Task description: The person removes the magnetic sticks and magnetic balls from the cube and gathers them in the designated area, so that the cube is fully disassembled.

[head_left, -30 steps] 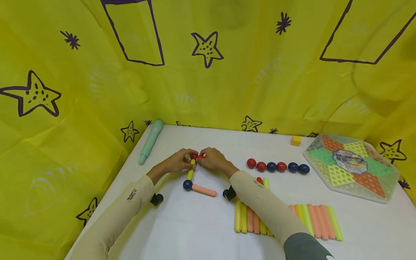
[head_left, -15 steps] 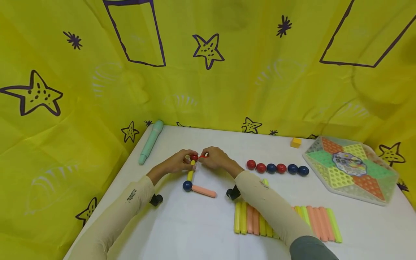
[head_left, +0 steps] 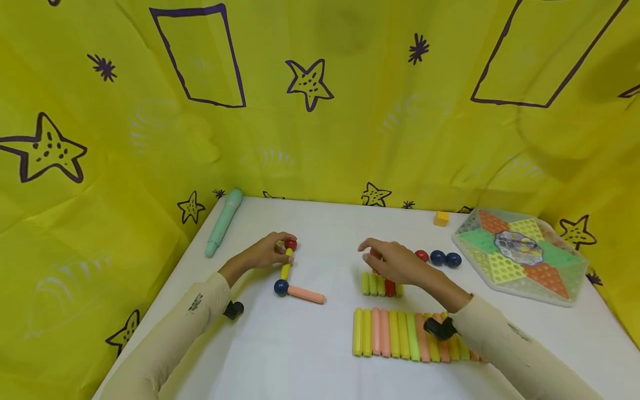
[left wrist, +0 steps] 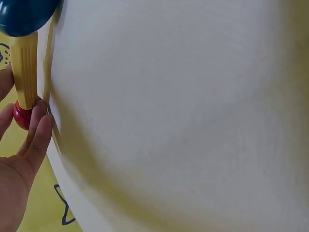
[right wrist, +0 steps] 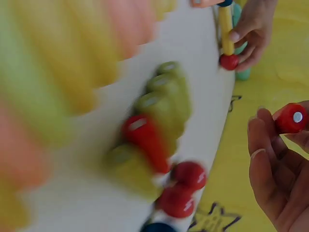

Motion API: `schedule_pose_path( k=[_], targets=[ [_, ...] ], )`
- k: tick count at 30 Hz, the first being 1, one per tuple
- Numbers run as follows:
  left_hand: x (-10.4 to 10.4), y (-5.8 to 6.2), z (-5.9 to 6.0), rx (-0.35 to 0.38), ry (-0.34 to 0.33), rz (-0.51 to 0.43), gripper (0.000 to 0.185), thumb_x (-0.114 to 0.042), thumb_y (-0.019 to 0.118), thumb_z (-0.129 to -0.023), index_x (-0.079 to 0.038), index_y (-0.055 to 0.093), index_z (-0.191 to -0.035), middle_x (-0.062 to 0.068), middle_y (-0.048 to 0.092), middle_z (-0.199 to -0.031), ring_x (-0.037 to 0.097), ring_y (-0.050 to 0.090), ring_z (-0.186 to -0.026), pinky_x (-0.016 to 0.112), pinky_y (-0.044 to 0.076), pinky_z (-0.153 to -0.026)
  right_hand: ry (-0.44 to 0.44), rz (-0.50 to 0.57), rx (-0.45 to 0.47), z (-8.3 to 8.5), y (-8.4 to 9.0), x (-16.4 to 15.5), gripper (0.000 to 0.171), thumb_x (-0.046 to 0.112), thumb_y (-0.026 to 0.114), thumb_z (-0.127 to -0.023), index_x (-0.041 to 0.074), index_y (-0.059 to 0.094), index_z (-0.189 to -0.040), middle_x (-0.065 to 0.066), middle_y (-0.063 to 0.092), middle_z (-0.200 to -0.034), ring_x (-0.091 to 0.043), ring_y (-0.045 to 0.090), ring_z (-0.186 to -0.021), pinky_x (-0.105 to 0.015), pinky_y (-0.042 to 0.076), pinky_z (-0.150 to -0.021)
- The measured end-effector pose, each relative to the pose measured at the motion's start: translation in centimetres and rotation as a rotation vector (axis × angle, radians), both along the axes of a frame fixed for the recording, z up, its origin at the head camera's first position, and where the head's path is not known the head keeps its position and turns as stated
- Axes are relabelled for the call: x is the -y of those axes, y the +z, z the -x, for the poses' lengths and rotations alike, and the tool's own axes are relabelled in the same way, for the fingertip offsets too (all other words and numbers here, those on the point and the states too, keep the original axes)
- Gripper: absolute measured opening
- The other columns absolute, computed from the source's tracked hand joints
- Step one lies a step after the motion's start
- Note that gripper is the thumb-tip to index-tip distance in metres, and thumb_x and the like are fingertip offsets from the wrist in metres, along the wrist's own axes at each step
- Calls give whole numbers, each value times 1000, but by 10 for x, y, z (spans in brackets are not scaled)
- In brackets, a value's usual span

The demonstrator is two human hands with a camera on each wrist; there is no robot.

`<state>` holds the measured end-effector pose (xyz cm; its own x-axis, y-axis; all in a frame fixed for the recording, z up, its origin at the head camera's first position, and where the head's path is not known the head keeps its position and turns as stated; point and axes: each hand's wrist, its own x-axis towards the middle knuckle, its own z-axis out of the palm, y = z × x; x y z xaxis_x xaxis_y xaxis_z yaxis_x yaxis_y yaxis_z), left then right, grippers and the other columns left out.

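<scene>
On the white table, my left hand (head_left: 265,253) pinches the red ball (head_left: 291,244) and the adjoining end of a yellow stick (head_left: 285,271). That stick's other end meets a blue ball (head_left: 281,287), from which a pink stick (head_left: 306,294) points right. In the left wrist view, fingers wrap about the red ball beneath the yellow stick. My right hand (head_left: 397,264) is over the far row of short sticks (head_left: 373,284), near the loose balls. Its thumb and fingers pinch a short red stick (right wrist: 288,118), whose silvery round end faces the right wrist camera.
Long yellow, green and pink sticks (head_left: 395,333) lie side by side at front right. Red and blue balls (head_left: 438,257) form a row partly behind my right hand. Beyond are a yellow cube (head_left: 441,218) and a hexagonal box (head_left: 515,250); a mint-green tube (head_left: 223,223) lies back left.
My right hand has moved away from the red ball and rightward to the short sticks, with the red stick in it. The left hand keeps its hold on the joined pieces.
</scene>
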<state>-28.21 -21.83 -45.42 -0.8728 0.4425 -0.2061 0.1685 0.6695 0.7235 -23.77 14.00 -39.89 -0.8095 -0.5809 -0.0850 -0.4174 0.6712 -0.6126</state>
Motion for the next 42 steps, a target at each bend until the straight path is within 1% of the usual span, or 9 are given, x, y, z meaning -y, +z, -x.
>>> schedule_pose_path(
  k=[5, 10, 16, 23, 26, 30, 34, 39, 42],
  targets=[
    [-1, -1, 0, 6, -1, 15, 55, -14, 71, -94, -4, 48, -144, 18, 52, -140, 33, 60, -117, 44, 52, -100, -83, -43, 20, -17, -24, -51, 19, 19, 56, -103, 9, 66, -115, -1, 62, -80, -12, 51, -63, -26, 43, -56],
    [-2, 0, 2, 9, -3, 20, 55, -14, 71, -94, -5, 48, -144, 18, 52, -139, 34, 60, -118, 44, 52, -101, -193, -112, 81, -23, -43, -78, 17, 18, 61, -99, 9, 66, -112, -1, 57, -76, -15, 51, -63, -28, 41, -55],
    [-1, 0, 2, 5, -8, 9, 55, -15, 71, -95, -4, 48, -143, 19, 52, -139, 35, 60, -118, 46, 51, -102, -275, -137, 113, -22, -53, -82, 23, 23, 60, -98, 6, 66, -113, -2, 56, -74, -17, 51, -63, -30, 41, -56],
    [0, 1, 1, -6, -23, 4, 56, -16, 71, -95, -4, 48, -144, 20, 52, -138, 34, 61, -117, 47, 51, -102, -329, -210, 135, -18, -51, -76, 21, 24, 64, -97, 5, 65, -107, -4, 56, -73, -17, 51, -61, -29, 40, -54],
    [0, 1, 1, -7, -22, 2, 56, -16, 72, -94, -4, 48, -143, 20, 52, -138, 34, 61, -117, 47, 51, -102, -346, -221, 149, -15, -51, -73, 20, 23, 64, -98, 5, 65, -108, -4, 56, -72, -18, 51, -61, -28, 40, -55],
    [0, 0, 1, 0, -22, 3, 56, -15, 72, -94, -4, 48, -144, 20, 52, -138, 34, 61, -117, 47, 50, -102, -334, -193, 153, -14, -51, -72, 22, 22, 59, -100, 4, 64, -112, -4, 57, -75, -18, 52, -64, -29, 41, -57],
    [1, -1, 1, 4, -23, -5, 56, -14, 72, -94, -3, 48, -143, 20, 53, -137, 34, 61, -116, 47, 51, -102, -272, -136, 162, -15, -48, -74, 22, 18, 55, -102, 2, 62, -116, -4, 58, -77, -17, 53, -63, -30, 44, -59],
    [1, 0, 2, 0, -21, 0, 56, -14, 72, -94, -3, 48, -143, 19, 53, -138, 34, 61, -116, 46, 51, -101, -218, -94, 188, -17, -41, -77, 30, 20, 57, -102, 0, 59, -124, -6, 63, -88, -16, 56, -62, -32, 46, -61],
    [0, 2, 3, 2, -22, 3, 56, -14, 72, -94, -3, 48, -143, 19, 53, -138, 33, 61, -115, 45, 52, -101, -189, -81, 186, -18, -38, -79, 35, 22, 59, -101, 0, 58, -128, -7, 66, -93, -16, 58, -62, -31, 48, -62]
  ],
)
